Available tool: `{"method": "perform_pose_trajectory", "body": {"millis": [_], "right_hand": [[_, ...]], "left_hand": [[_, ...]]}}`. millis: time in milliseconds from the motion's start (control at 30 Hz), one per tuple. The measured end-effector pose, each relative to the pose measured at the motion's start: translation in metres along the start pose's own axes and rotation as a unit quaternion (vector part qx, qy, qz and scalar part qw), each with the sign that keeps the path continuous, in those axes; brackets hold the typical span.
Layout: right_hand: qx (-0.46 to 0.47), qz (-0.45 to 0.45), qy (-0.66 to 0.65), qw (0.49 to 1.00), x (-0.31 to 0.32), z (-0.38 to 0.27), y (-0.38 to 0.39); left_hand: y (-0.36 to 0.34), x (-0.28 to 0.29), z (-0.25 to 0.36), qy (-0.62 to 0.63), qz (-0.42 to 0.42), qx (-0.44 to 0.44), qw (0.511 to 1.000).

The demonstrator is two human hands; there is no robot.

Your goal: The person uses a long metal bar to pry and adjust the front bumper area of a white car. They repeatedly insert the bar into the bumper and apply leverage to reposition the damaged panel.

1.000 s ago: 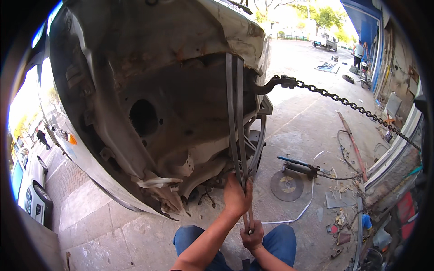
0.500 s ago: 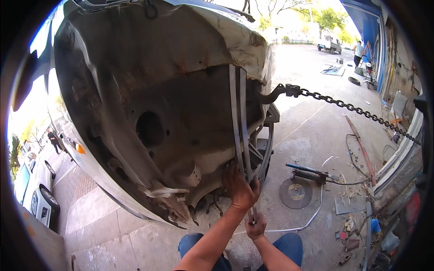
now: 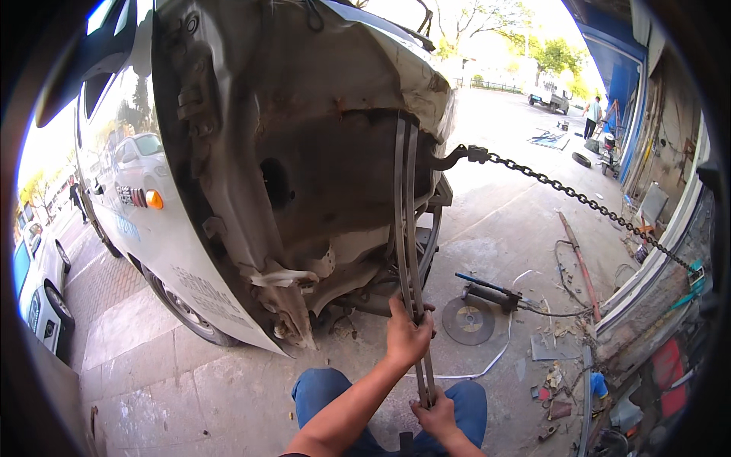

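Note:
A pair of long, narrow metal bars (image 3: 406, 217) runs side by side up the damaged front of a white van. Their upper ends are by the torn edge of the dark wheel-well panel (image 3: 335, 167); whether they touch it I cannot tell. My left hand (image 3: 409, 335) is wrapped round both bars partway down. Lower, between my knees, my right hand (image 3: 436, 419) grips them near their bottom ends. Bent, torn sheet metal (image 3: 285, 286) hangs to the left of the bars.
A hook (image 3: 449, 160) pulls at the van's front on a taut chain (image 3: 560, 188) running right. On the floor lie a grinding disc (image 3: 468, 320), a blue-handled tool (image 3: 487, 289), a red pole (image 3: 581, 266) and scraps. A person (image 3: 592, 116) stands far off.
The view has shifted, so more of the van's white side shows at left. Both hands still hold the bars, with my left hand and right hand farther apart along them.

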State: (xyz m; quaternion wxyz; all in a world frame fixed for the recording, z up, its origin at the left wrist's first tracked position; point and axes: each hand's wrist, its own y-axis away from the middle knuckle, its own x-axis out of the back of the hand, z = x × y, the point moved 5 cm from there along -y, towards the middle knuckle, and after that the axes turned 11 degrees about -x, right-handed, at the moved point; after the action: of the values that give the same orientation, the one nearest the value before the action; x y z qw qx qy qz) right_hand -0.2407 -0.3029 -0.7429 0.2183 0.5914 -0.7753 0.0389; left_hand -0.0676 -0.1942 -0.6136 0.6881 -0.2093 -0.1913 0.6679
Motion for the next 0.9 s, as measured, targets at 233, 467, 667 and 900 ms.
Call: {"method": "perform_pose_trajectory", "body": {"millis": [233,467,667,900], "right_hand": [[-0.074,-0.076,-0.04,0.994,-0.004,-0.014,0.025],[-0.113,-0.055,0.013,0.992,0.029,-0.003,0.046],[-0.124,-0.046,0.001,0.991,0.035,0.009,0.047],[-0.075,-0.064,0.012,0.995,0.019,0.006,0.029]], "left_hand": [[0.007,0.005,0.006,0.065,-0.026,0.034,0.997],[0.022,-0.014,0.02,0.146,-0.031,0.057,0.987],[0.025,-0.019,0.016,0.15,-0.031,0.065,0.986],[0.02,-0.007,0.007,0.096,-0.034,0.057,0.993]]}}
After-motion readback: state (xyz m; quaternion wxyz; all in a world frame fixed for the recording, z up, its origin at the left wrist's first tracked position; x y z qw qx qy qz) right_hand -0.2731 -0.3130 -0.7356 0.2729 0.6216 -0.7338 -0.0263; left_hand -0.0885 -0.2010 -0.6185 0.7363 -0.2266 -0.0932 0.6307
